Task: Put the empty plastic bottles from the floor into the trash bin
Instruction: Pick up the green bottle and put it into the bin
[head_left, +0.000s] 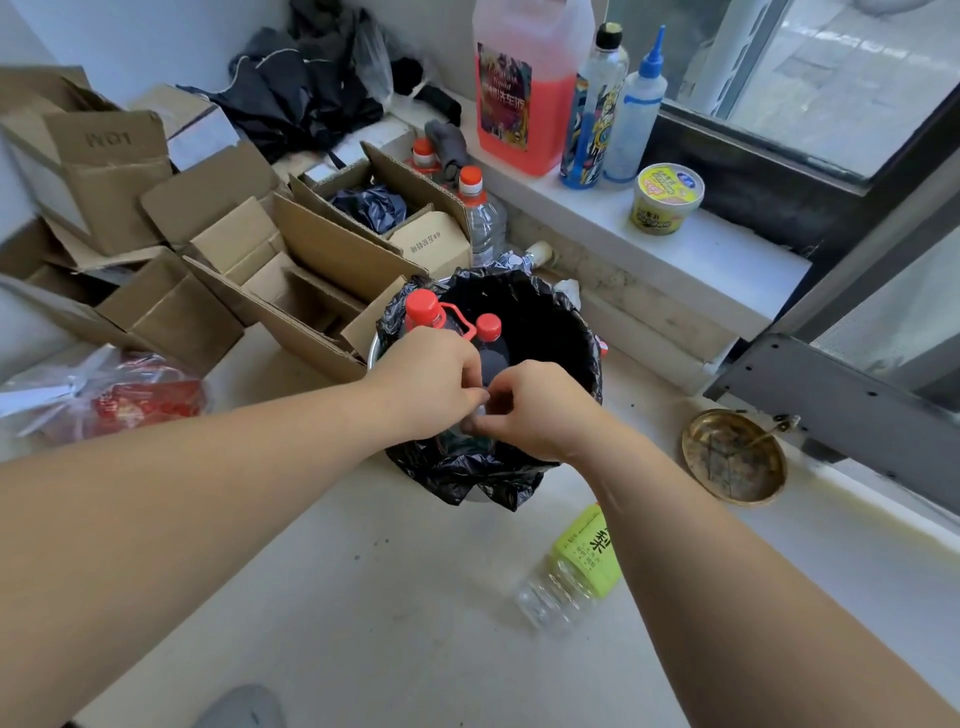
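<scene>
A trash bin (582, 332) lined with a black bag stands on the floor in the middle. Two clear bottles poke out of it: a large one with a red cap and handle (423, 307) and a smaller red-capped one (488, 328). My left hand (431, 379) and my right hand (535, 410) meet over the bin's near rim, both closed around a clear bottle (467, 436) whose body is mostly hidden by my fingers. A clear bottle with a green label (576, 566) lies on the floor under my right forearm.
Open cardboard boxes (234, 244) crowd the left. Two red-capped bottles (480, 213) stand behind the bin by the wall. A pink jug (524, 88), more bottles and a cup sit on the sill. A brass dish (735, 457) lies right; a red plastic bag (119, 400) left.
</scene>
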